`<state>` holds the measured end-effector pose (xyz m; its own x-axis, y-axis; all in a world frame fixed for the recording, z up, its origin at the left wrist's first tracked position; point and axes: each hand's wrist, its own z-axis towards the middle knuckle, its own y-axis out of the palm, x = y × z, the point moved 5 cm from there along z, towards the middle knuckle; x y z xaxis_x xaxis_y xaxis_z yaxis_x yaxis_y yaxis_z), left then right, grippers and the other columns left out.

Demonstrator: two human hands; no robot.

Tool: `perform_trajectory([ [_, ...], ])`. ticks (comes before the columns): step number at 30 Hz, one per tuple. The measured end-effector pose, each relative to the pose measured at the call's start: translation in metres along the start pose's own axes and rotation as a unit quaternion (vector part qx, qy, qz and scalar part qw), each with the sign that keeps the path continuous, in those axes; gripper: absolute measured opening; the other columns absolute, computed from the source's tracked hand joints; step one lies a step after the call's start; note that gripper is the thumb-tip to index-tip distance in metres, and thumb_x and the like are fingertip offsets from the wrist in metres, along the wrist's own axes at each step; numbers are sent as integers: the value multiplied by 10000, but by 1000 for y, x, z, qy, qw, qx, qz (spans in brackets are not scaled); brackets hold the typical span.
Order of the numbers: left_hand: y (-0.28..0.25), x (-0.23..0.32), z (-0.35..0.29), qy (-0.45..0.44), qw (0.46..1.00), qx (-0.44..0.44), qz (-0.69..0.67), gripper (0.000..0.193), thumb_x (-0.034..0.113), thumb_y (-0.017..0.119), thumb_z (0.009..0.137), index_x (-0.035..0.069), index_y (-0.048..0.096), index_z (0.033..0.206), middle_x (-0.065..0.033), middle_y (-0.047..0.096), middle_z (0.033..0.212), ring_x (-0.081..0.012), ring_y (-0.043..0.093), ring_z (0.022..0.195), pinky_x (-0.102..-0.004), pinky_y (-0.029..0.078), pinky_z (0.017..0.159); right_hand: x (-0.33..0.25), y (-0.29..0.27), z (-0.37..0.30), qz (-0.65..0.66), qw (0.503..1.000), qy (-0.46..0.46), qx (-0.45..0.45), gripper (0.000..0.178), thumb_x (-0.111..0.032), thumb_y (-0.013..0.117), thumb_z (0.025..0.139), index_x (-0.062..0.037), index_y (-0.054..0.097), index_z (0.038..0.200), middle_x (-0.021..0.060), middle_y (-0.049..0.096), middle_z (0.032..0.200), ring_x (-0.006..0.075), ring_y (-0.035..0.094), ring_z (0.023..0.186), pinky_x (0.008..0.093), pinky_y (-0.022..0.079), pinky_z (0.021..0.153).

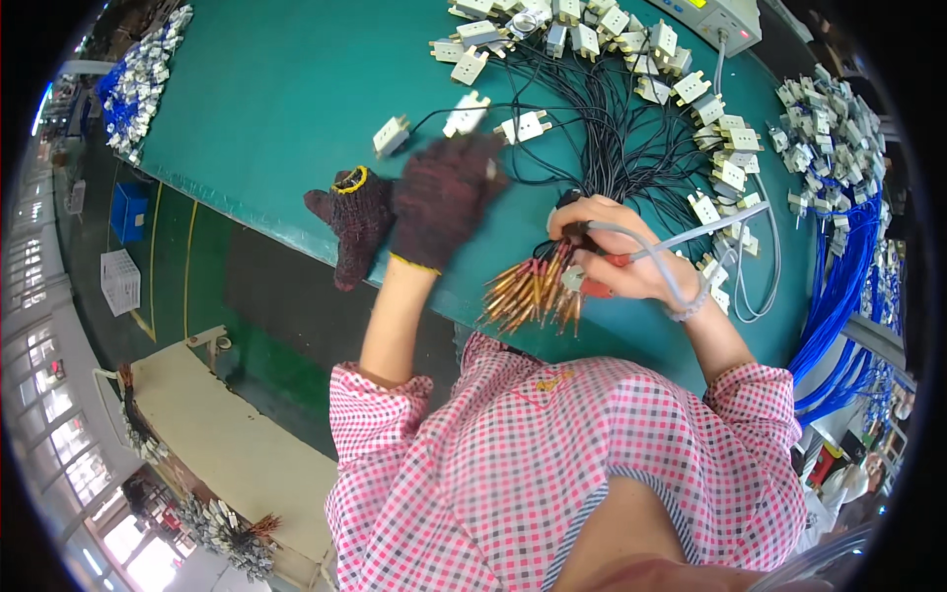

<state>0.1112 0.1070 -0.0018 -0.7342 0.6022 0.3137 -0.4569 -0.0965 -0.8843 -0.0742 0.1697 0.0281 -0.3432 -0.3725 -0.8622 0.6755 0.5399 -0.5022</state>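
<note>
My left hand [444, 197], in a dark knitted glove with a yellow cuff, is over the table beside white two-part connectors [466, 113]. Motion smears its fingers, and whether they pinch anything is unclear. My bare right hand [626, 247] has its fingers closed round a red-handled clip [597, 287] with a grey cable. The clip's metal jaw is at a bundle of copper-coloured wire ends [533, 291]. From that bundle, black cables [612, 128] fan out across the table to many white connectors. An empty dark glove [360, 222] lies left of my left hand.
A grey instrument box [715, 20] with a plugged-in cable stands at the far right of the green table [286, 109]. Bundles of blue cables [848, 266] with white connectors hang at the right. More lie at the far left [143, 84]. A blue crate [128, 211] stands on the floor.
</note>
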Motion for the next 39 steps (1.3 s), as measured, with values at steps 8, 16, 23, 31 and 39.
perform_trajectory([
  [8,2,-38,13,-56,995,-10,-80,427,339,743,764,163,621,1133,-68,666,1048,-282,642,931,-388,513,795,7,-12,-18,145,989,24,30,209,-71,509,865,49,566,1025,147,601,1019,216,602,859,323,479,740],
  [16,-3,-19,-48,-210,828,173,-490,560,90,828,680,55,569,1175,-117,616,1147,-215,632,995,-336,547,817,35,-95,-88,183,908,219,307,287,-250,434,1016,-32,484,1196,46,533,900,129,631,728,241,527,621],
  [23,-11,-1,-42,-327,874,213,-289,593,64,756,759,10,473,1276,-163,601,1106,-230,621,946,-338,527,807,43,-77,-85,206,917,177,292,264,-2,493,951,-25,470,1213,28,502,962,73,553,750,275,543,725],
  [31,-10,78,-40,-157,977,4,-146,338,187,668,828,29,604,1121,-163,634,992,-330,626,884,-426,503,808,54,-52,-70,221,921,178,267,214,-11,505,953,-29,482,1166,1,502,842,74,558,741,253,532,697],
  [39,-9,10,-29,-175,981,77,-29,580,231,707,788,88,489,1307,-201,519,1213,-390,510,1101,-492,408,949,8,-92,-25,183,951,65,241,259,-76,524,942,20,496,1181,82,493,1120,134,522,1040,327,577,798],
])
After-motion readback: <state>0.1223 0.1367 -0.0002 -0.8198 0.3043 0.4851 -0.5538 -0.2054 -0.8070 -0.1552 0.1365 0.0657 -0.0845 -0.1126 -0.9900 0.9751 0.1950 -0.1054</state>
